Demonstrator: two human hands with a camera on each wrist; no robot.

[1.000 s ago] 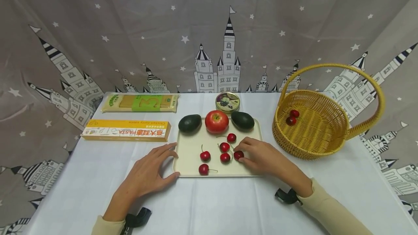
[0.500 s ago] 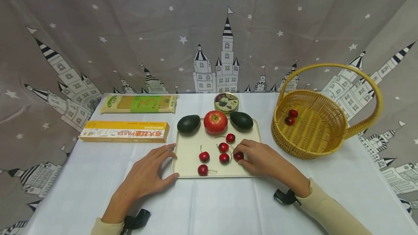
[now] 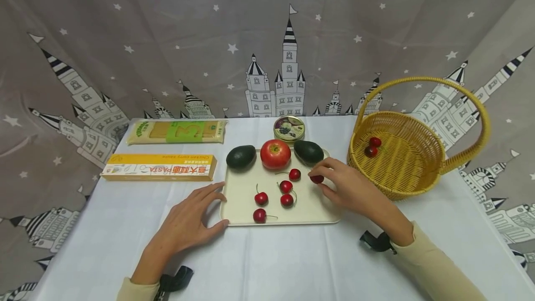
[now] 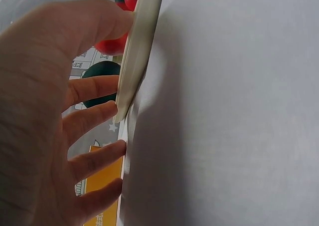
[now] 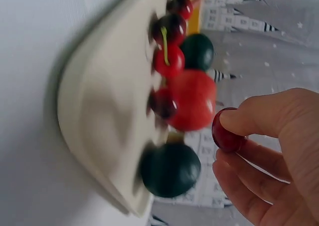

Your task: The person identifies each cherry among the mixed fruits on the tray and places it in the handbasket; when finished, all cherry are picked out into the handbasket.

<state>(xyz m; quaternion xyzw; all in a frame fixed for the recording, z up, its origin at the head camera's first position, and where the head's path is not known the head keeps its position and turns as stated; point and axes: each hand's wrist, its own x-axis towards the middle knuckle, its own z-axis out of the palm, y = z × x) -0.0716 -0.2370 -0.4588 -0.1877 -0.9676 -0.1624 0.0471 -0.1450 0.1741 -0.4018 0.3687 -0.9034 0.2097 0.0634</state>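
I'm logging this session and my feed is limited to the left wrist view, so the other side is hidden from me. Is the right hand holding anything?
Observer: Yes, the right hand pinches a dark red cherry between thumb and fingers, clear of the tray.
Operator: Thanks. Is there a container on that side, and does it hold anything?
Observer: A yellow wicker basket stands to the right of the tray, with two cherries lying inside, near its left wall.
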